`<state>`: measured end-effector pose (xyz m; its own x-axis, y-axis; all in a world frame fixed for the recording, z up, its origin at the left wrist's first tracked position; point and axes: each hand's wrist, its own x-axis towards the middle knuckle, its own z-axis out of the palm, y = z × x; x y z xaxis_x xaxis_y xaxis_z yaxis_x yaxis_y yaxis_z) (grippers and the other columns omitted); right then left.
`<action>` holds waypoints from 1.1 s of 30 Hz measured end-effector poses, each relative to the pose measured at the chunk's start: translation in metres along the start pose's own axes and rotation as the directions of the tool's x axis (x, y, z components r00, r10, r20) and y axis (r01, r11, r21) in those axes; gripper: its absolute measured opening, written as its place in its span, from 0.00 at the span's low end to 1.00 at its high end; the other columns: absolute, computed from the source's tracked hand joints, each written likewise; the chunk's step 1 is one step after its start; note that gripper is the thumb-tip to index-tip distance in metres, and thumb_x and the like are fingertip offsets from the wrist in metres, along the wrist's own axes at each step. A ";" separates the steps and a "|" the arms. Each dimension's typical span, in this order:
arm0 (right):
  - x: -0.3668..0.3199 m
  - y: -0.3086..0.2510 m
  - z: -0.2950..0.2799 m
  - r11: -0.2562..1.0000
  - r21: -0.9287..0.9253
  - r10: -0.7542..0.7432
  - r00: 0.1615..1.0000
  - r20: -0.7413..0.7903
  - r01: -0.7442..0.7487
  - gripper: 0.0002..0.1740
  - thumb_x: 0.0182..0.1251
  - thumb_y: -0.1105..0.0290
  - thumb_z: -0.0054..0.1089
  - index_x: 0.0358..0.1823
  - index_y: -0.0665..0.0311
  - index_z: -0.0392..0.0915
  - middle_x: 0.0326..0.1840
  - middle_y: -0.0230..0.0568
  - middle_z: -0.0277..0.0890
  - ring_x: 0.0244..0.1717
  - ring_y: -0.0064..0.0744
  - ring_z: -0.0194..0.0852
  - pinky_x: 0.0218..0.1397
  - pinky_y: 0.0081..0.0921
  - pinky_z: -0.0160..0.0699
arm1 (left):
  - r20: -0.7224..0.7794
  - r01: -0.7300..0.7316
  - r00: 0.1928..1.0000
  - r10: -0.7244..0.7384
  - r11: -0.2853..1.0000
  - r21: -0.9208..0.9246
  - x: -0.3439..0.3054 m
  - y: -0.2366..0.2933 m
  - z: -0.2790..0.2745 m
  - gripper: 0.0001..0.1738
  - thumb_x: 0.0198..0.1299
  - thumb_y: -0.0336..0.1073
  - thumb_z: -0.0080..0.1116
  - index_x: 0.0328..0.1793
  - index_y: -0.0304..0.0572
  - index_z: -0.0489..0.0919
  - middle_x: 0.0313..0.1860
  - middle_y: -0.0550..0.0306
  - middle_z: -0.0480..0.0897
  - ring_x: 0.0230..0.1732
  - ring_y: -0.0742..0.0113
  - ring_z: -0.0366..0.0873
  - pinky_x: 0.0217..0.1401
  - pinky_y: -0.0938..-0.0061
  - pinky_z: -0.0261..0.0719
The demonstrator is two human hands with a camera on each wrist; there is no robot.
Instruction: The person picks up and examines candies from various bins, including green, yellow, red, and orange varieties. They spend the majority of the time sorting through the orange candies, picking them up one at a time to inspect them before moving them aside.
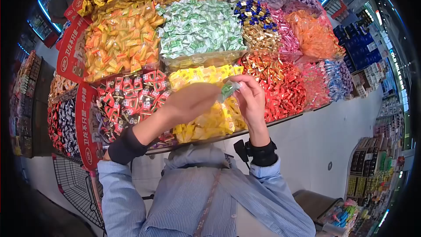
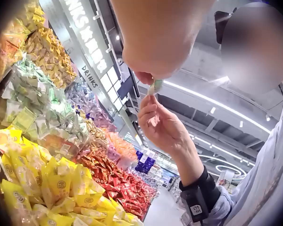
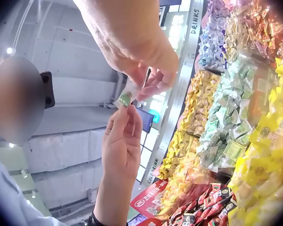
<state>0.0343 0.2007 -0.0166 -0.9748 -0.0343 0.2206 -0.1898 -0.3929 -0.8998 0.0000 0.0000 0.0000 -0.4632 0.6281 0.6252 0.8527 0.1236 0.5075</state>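
Observation:
A small green-and-white wrapped candy [image 1: 229, 88] is held between both hands over the bin of yellow packets [image 1: 206, 125]. My left hand [image 1: 193, 101] reaches in from the left and pinches one side of the wrapper. From the right, my right hand [image 1: 251, 97] pinches the opposite side with thumb and fingers. The right wrist view shows the candy [image 3: 126, 98] with clear wrapper and a green print, the left hand [image 3: 122, 141] below it. In the left wrist view the right hand's fingertips [image 2: 152, 100] meet the candy [image 2: 155, 87] from below.
Green-and-white wrapped candies [image 1: 201, 28] fill a bin behind the hands. Red-and-black packets [image 1: 131, 98] lie left, red foil candies [image 1: 280, 87] right. A red sign [image 1: 85, 125] edges the display; a wire shopping cart [image 1: 72, 184] stands at lower left.

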 end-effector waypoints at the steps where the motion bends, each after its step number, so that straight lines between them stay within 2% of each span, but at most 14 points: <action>1: -0.002 -0.003 0.003 0.998 0.067 0.008 1.000 0.001 -0.008 0.16 0.65 0.69 0.51 0.50 0.73 0.70 0.46 0.47 0.74 0.48 0.31 0.73 0.52 0.26 0.71 | -0.005 -0.118 0.993 0.118 0.991 0.067 0.000 0.001 0.000 0.13 0.47 0.23 0.59 0.41 0.37 0.75 0.47 0.47 0.75 0.46 0.48 0.75 0.44 0.61 0.79; 5: -0.004 -0.005 0.011 0.978 0.208 -0.048 0.997 0.067 0.033 0.17 0.64 0.71 0.52 0.50 0.75 0.68 0.46 0.48 0.74 0.48 0.31 0.73 0.52 0.26 0.72 | 0.055 -0.467 0.871 0.489 0.786 0.404 -0.002 -0.004 0.003 0.06 0.43 0.23 0.59 0.29 0.34 0.74 0.44 0.49 0.74 0.46 0.51 0.75 0.43 0.63 0.80; 8: -0.006 -0.001 0.014 0.981 0.182 -0.079 0.996 0.038 0.071 0.17 0.62 0.74 0.53 0.52 0.74 0.68 0.45 0.46 0.74 0.48 0.29 0.73 0.51 0.24 0.71 | 0.110 -0.538 0.823 0.557 0.704 0.463 0.000 -0.002 0.000 0.05 0.41 0.23 0.59 0.25 0.35 0.74 0.43 0.50 0.74 0.46 0.52 0.76 0.44 0.63 0.80; 14: -0.011 0.003 0.013 0.978 0.203 0.051 0.998 -0.022 -0.045 0.12 0.59 0.80 0.54 0.45 0.70 0.70 0.39 0.38 0.74 0.41 0.22 0.73 0.45 0.19 0.72 | 0.143 -0.549 0.817 0.558 0.681 0.485 0.003 0.002 -0.002 0.04 0.42 0.25 0.58 0.26 0.36 0.74 0.42 0.50 0.74 0.46 0.53 0.75 0.44 0.64 0.80; 17: -0.013 0.005 0.009 0.990 0.103 0.094 0.996 0.003 -0.094 0.06 0.59 0.79 0.54 0.38 0.68 0.70 0.36 0.35 0.75 0.37 0.20 0.73 0.41 0.18 0.72 | 0.092 -0.447 0.888 0.451 0.795 0.410 -0.012 -0.003 0.013 0.06 0.41 0.26 0.59 0.27 0.36 0.74 0.42 0.51 0.74 0.46 0.55 0.75 0.44 0.66 0.80; 22: -0.017 0.034 0.003 0.960 0.127 0.259 0.965 -0.043 -0.251 0.03 0.59 0.79 0.55 0.33 0.66 0.72 0.31 0.32 0.76 0.31 0.17 0.73 0.35 0.16 0.72 | 0.213 -0.471 0.882 0.420 0.782 0.408 -0.028 -0.009 0.013 0.10 0.40 0.28 0.59 0.31 0.36 0.75 0.42 0.54 0.73 0.46 0.57 0.74 0.45 0.69 0.78; 23: -0.015 0.042 0.000 0.970 0.022 0.244 0.968 -0.050 -0.243 0.02 0.59 0.79 0.55 0.33 0.66 0.72 0.31 0.32 0.76 0.32 0.16 0.73 0.35 0.15 0.72 | 0.235 -0.460 0.887 0.397 0.797 0.392 -0.035 -0.014 0.016 0.11 0.40 0.29 0.59 0.33 0.37 0.75 0.42 0.54 0.73 0.47 0.58 0.74 0.46 0.68 0.78; 25: -0.009 0.051 -0.002 0.958 -0.186 0.209 0.976 -0.064 -0.218 0.02 0.60 0.79 0.55 0.32 0.66 0.72 0.32 0.32 0.77 0.32 0.16 0.74 0.35 0.15 0.72 | 0.192 -0.292 0.955 0.227 0.835 0.466 -0.045 -0.016 0.023 0.13 0.41 0.28 0.59 0.36 0.38 0.75 0.42 0.55 0.74 0.46 0.59 0.74 0.47 0.67 0.76; 26: 0.001 0.047 -0.003 0.968 -0.148 0.189 0.977 -0.101 -0.203 0.01 0.60 0.78 0.56 0.32 0.67 0.73 0.32 0.31 0.77 0.33 0.16 0.73 0.36 0.13 0.70 | 0.167 -0.208 0.976 0.142 0.842 0.498 -0.049 -0.016 0.025 0.14 0.41 0.28 0.59 0.38 0.38 0.75 0.42 0.56 0.74 0.46 0.59 0.74 0.48 0.66 0.74; 27: 0.016 0.052 -0.020 0.973 -0.184 0.121 0.987 -0.107 -0.139 0.02 0.60 0.77 0.56 0.34 0.68 0.73 0.33 0.33 0.77 0.34 0.17 0.73 0.37 0.13 0.70 | 0.124 -0.104 0.991 0.047 0.858 0.503 -0.052 -0.016 0.024 0.15 0.42 0.28 0.59 0.40 0.39 0.75 0.42 0.56 0.75 0.46 0.59 0.73 0.48 0.66 0.73; 28: 0.033 0.040 -0.026 0.934 -0.348 0.015 0.982 -0.187 -0.081 0.03 0.60 0.76 0.56 0.35 0.68 0.75 0.33 0.33 0.77 0.34 0.17 0.73 0.38 0.15 0.70 | 0.081 0.002 0.995 -0.049 0.864 0.503 -0.054 -0.016 0.023 0.15 0.43 0.28 0.59 0.42 0.40 0.75 0.42 0.56 0.75 0.46 0.59 0.73 0.48 0.66 0.72; 30: 0.073 0.019 -0.039 0.830 -0.545 -0.289 0.927 -0.241 0.118 0.04 0.59 0.76 0.56 0.36 0.66 0.77 0.31 0.31 0.76 0.31 0.16 0.71 0.36 0.16 0.70 | -0.031 0.214 0.974 -0.223 0.873 0.439 -0.059 -0.015 0.021 0.14 0.48 0.29 0.58 0.43 0.41 0.75 0.42 0.55 0.76 0.44 0.57 0.73 0.47 0.66 0.71; 32: 0.109 0.008 -0.056 0.830 -0.552 -0.298 0.898 -0.324 0.076 0.05 0.58 0.76 0.57 0.36 0.66 0.77 0.30 0.31 0.75 0.30 0.17 0.70 0.36 0.16 0.69 | -0.049 0.316 0.944 -0.326 0.857 0.407 -0.066 -0.014 0.017 0.14 0.49 0.29 0.59 0.44 0.41 0.75 0.42 0.55 0.76 0.45 0.56 0.73 0.48 0.65 0.70; 33: 0.129 0.014 -0.069 0.741 -0.657 -0.370 0.900 -0.232 0.135 0.05 0.57 0.75 0.58 0.36 0.66 0.77 0.30 0.31 0.75 0.29 0.19 0.70 0.35 0.18 0.70 | -0.056 0.367 0.925 -0.376 0.844 0.390 -0.069 -0.013 0.015 0.14 0.49 0.29 0.59 0.44 0.41 0.75 0.42 0.55 0.76 0.45 0.56 0.73 0.49 0.65 0.69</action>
<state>-0.1018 0.2545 -0.0268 -0.8340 0.3277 0.4439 -0.3498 0.3082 -0.8847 0.0240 -0.0334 -0.0586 -0.7625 0.4916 0.4206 0.6444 0.6348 0.4263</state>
